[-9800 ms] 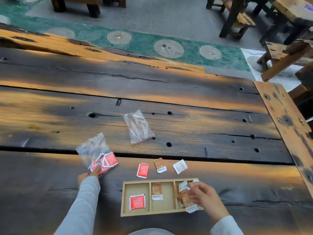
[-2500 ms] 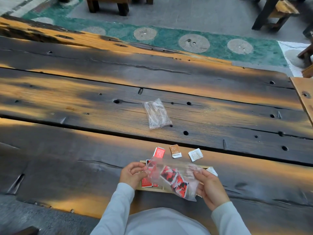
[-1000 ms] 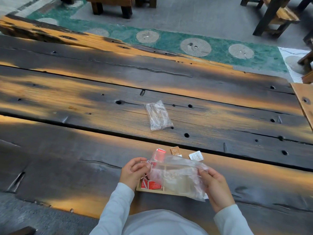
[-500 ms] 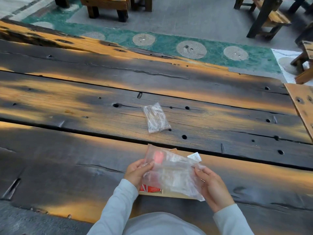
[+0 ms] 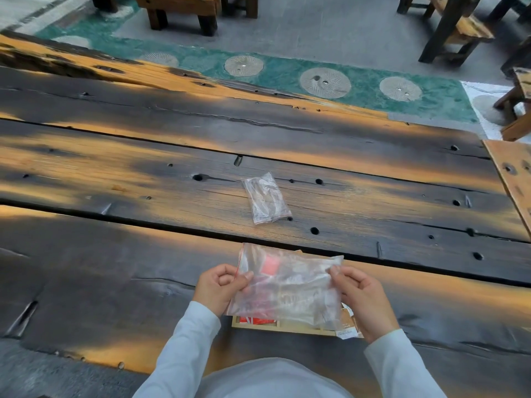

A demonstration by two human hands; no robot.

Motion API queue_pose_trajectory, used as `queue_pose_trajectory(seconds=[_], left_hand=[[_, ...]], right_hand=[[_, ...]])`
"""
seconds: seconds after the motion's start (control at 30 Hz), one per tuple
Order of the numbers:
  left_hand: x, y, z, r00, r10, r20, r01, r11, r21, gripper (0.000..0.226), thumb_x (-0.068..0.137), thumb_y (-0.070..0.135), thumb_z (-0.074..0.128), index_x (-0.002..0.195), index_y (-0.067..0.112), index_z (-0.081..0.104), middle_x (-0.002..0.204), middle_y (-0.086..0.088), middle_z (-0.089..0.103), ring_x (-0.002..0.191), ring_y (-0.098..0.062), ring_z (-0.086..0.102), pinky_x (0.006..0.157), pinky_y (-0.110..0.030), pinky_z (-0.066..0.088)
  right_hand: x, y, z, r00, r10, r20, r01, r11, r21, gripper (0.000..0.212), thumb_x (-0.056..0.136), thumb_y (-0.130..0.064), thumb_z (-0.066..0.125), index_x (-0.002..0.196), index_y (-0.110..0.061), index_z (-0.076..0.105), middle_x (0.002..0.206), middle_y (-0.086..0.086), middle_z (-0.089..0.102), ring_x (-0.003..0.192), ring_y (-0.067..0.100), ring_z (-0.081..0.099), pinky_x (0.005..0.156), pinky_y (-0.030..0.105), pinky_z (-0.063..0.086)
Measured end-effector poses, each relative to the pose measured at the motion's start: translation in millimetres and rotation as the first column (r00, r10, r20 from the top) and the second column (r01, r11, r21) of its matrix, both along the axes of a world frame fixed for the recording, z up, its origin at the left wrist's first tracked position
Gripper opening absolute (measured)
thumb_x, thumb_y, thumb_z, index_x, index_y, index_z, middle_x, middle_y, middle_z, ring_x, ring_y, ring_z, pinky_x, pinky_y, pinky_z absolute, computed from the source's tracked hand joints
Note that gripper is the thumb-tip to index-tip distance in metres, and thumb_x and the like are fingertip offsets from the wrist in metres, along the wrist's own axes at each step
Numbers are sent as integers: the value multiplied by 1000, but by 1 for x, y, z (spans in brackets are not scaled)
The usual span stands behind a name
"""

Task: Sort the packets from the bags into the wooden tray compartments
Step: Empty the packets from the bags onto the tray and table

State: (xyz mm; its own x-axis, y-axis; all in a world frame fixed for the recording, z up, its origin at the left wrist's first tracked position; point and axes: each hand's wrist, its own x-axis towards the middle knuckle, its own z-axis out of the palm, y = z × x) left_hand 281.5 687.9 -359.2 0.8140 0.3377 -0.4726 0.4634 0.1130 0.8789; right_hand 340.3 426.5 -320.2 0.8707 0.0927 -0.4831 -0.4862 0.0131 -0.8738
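Observation:
I hold a clear plastic bag [image 5: 290,285] stretched flat between both hands, just above the wooden tray [image 5: 287,328]. My left hand [image 5: 221,285] pinches its left edge and my right hand [image 5: 359,297] pinches its right edge. The bag looks empty; a red packet shows through it. The bag hides most of the tray. Red packets [image 5: 255,320] lie in the tray's left compartment, and a brown packet [image 5: 347,326] sticks out at its right end. A second clear bag [image 5: 265,198] lies flat farther up the table.
The dark plank table [image 5: 143,182] has holes and a deep gap between boards just beyond the tray. Wooden benches and stools stand on the floor beyond the far edge. Another wooden table [image 5: 517,173] butts in at the right.
The red packets have left the bag and lie in the tray's left compartment. I have lifted the bag and pulled it flat between both hands.

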Motion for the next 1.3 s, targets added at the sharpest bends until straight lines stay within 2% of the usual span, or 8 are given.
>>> queue_pose_trajectory(seconds=[0.2,0.37,0.5,0.63,0.77,0.93,1.1,1.3], left_hand=[[1,6,3,999,40,-5,-40,997,-60,14,83,8,76,85,-1,65,67,-13,74,65,-28,71,63,-37,61],[13,4,7,980,197,13,-196,979,-49,17,91,13,69,101,1,64,69,-10,74,62,-20,70,52,-26,58],[36,27,-12,861,508,-24,-506,852,-136,23,97,27,61,114,11,59,89,-10,69,59,-16,55,40,-19,41],[61,46,-29,799,594,-89,-590,747,-307,27,100,27,55,122,11,51,92,-6,70,60,-13,55,46,-20,48],[74,51,-41,901,381,-206,-427,861,-277,38,97,31,61,129,14,49,116,-9,62,103,-27,62,87,-40,53],[56,24,-56,959,86,-269,-29,977,210,37,82,25,74,116,28,58,108,-4,68,102,-27,64,97,-44,52],[22,-25,-66,838,-336,-431,532,679,506,33,85,44,69,112,26,70,111,1,73,100,-20,68,90,-32,56],[-3,-43,-75,681,-501,-534,732,476,488,53,78,66,63,107,23,70,112,3,69,103,-20,64,88,-30,52]], right_hand=[[4,0,-13,1000,2,20,0,998,-57,37,99,-21,61,66,-13,76,70,9,70,67,22,60,65,32,49],[-3,0,-34,998,-56,-40,50,989,-139,25,102,-16,57,91,-8,78,68,4,70,62,17,59,59,24,51],[-11,-14,-45,991,-22,-129,-2,983,-184,17,98,-7,59,96,-7,76,72,8,73,63,17,61,63,26,53],[-17,-34,-53,984,-42,-172,2,974,-227,10,97,-10,64,95,-7,74,72,7,76,69,23,64,67,29,55],[-18,-54,-67,975,-88,-206,24,955,-295,11,97,-10,63,102,-6,73,83,14,75,72,24,66,65,28,53],[-19,-69,-92,980,-147,-132,60,857,-511,21,94,-11,68,114,-6,72,94,12,77,85,28,69,86,45,58],[-18,-78,-112,988,-37,-151,-94,635,-767,71,84,-27,80,147,-17,48,146,16,55,134,37,51,108,52,43],[-10,-77,-124,977,-73,-200,-109,632,-767,78,87,-38,76,152,-13,40,145,16,57,135,38,51,110,52,41]])
